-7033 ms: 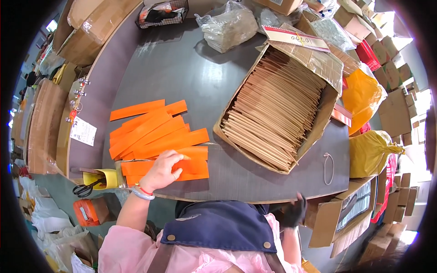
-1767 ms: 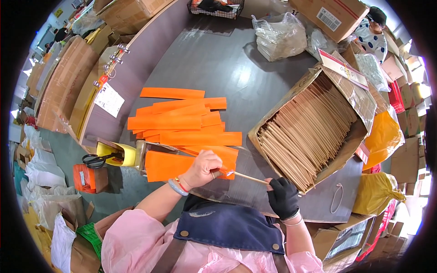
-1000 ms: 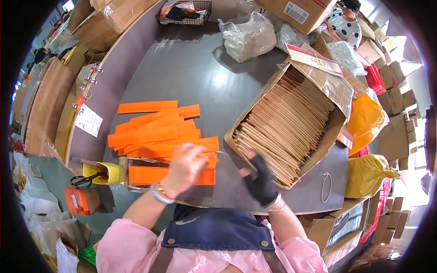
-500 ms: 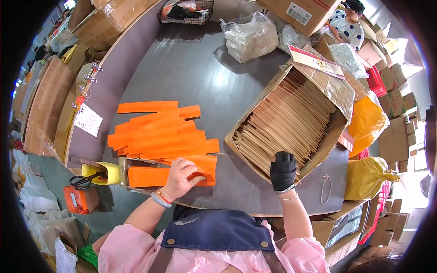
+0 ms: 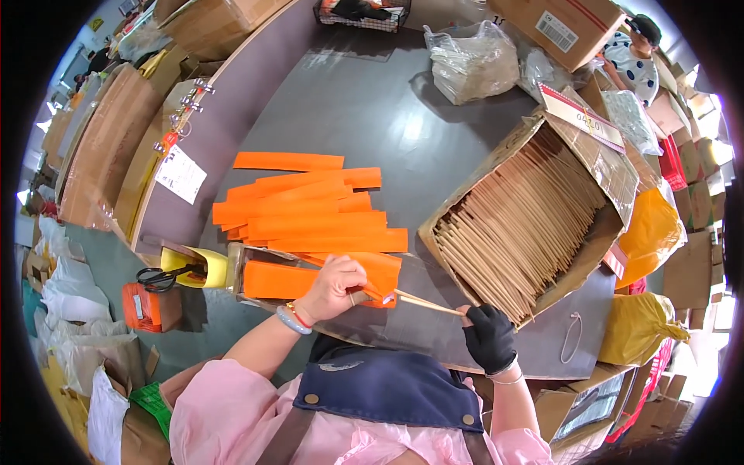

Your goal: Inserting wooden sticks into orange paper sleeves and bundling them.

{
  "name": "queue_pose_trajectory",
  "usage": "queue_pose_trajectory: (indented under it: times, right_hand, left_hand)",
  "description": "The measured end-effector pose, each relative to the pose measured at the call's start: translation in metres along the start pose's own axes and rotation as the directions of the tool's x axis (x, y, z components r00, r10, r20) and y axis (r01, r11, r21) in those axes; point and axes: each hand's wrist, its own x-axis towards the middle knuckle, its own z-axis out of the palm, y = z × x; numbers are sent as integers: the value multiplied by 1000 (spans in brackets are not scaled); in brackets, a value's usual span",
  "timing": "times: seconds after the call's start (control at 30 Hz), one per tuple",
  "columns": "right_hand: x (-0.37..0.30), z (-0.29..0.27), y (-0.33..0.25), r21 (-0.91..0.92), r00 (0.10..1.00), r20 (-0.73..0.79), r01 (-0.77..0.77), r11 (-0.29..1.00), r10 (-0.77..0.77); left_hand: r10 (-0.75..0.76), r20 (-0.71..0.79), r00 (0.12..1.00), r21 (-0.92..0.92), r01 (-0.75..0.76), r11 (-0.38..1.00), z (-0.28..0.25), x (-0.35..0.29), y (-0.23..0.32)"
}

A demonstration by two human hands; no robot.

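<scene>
My left hand (image 5: 339,288) pinches a flat orange paper sleeve (image 5: 380,270) near its right end, low over the table's front edge. My right hand (image 5: 490,339), in a black fingerless glove, grips thin wooden chopsticks (image 5: 428,303) by one end. Their other end points left and meets the sleeve's right end; whether the tips are inside cannot be made out. A loose heap of orange sleeves (image 5: 314,225) covers the table beyond my left hand, and more orange sleeves (image 5: 275,280) lie in a small carton beside it. Just beyond my right hand tilts an open cardboard box (image 5: 474,164) packed with wooden chopsticks (image 5: 519,225).
Scissors (image 5: 159,277) stick out of a yellow holder (image 5: 213,267) at the table's left edge. A clear plastic bag (image 5: 473,62) and a wire basket (image 5: 364,14) stand at the back. Yellow bags (image 5: 639,329) line the right side. Another person (image 5: 632,62) is at the far right.
My right hand has left the box's near end, moving down and left, and now holds chopsticks against the sleeve. My left hand keeps its pinch on the sleeve. The whole view has shifted.
</scene>
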Motion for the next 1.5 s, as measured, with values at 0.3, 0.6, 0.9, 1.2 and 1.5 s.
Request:
queue_pose_trajectory:
  times: [0.3, 0.6, 0.9, 1.2, 1.5]
  right_hand:
    - [9, 16, -14, -83, 978, 186, 108, 991, -91]
    - [38, 28, -61, 634, 978, -29, 177, 753, -205]
    - [30, 15, 79, -451, 953, -304, -153, 879, 10]
    - [41, 22, 73, -550, 963, -267, -172, 817, 23]
    - [47, 26, 83, -651, 965, -212, -256, 714, 153]
  left_hand:
    - [146, 59, 987, 148, -154, 977, 6, 16, 35]
    - [350, 172, 921, 353, -390, 851, 6, 40, 72]
    - [-73, 100, 992, 179, 55, 982, -5, 4, 17]
    - [33, -107, 994, 164, -15, 986, 4, 0, 9]
    - [22, -133, 991, 152, -2, 988, 1, 6, 15]
